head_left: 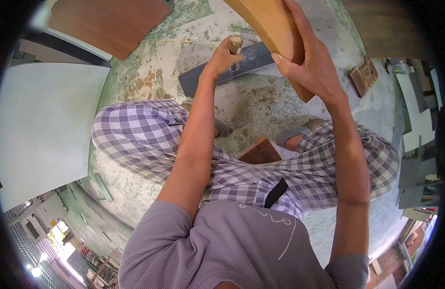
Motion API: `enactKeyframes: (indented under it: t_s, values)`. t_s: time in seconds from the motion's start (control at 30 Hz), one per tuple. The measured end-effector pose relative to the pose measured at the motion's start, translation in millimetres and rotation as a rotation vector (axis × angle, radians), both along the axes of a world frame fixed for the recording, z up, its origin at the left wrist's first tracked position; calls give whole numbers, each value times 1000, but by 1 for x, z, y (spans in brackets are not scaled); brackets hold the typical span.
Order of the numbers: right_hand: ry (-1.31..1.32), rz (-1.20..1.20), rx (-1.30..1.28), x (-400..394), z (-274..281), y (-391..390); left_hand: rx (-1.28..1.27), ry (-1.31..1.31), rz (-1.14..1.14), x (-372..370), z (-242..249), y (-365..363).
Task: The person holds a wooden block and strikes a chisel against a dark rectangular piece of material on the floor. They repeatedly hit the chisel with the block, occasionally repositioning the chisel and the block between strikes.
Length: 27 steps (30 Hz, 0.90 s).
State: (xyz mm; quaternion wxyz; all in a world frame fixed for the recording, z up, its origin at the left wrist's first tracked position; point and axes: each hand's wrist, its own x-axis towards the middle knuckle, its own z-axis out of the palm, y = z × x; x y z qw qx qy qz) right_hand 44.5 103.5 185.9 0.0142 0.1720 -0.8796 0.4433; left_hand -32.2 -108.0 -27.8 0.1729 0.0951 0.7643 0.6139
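Observation:
My left hand [221, 61] is closed around the worn wooden handle of a chisel [235, 44], held upright over a dark grey board [198, 79]. The chisel's lower end meets the board near a small dark notch, though my fingers partly cover it. Pale wood chips are scattered on the board around that spot. Gripped in my right hand [311, 67] is a thick, curved piece of wood [273, 24], yellowish brown, raised above the board's right end. Its upper end runs out of view, and its lower end points toward my right foot.
Between my feet lies a reddish-brown wood block [261, 151]. Another worn wooden piece [363, 76] rests on the floor at right. A brown sheet [107, 24] and a large pale panel [49, 125] stand at left, near a grey hose [104, 214].

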Motion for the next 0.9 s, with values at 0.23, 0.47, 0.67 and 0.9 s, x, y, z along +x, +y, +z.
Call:
enactKeyframes:
  t_s: [0.23,0.47,0.67,0.9]
  values:
    - [-157,-13,172,8,-109,9,-59,-127,-13,-6,-2,2]
    - [-115,-39,-57,6,-44,-4,-90,-58,-69,-7,3,1]
    - [-338,-10,188,6,-90,-4,-103,-21,40,-9,-7,2]
    - [-535,-53,47,5,-85,-12,-212,184,415,23,0,24]
